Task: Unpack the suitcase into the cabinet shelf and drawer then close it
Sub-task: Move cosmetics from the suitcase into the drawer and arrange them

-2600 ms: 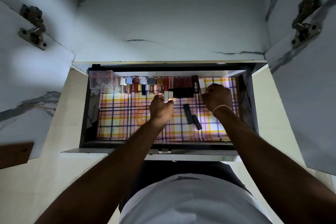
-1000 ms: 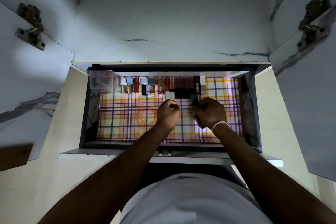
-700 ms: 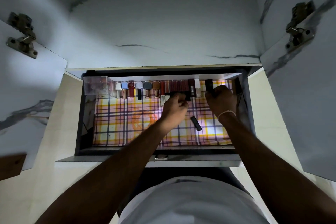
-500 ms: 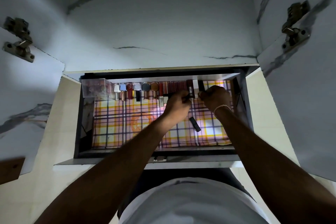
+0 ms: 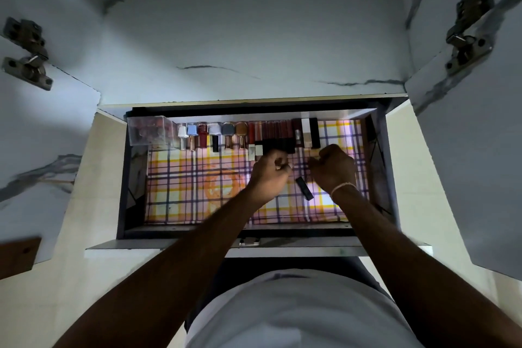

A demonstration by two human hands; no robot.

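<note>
While both hands hover curled, a black tube lies loose between them.
Light, rigid, slick: pinch mid-barrel; left hand and right hand look clenched, contents hidden.

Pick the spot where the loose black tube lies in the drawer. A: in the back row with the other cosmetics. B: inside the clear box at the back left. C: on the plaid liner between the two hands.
C: the loose black tube lies alone on the plaid liner, between the left hand and right hand.
</note>
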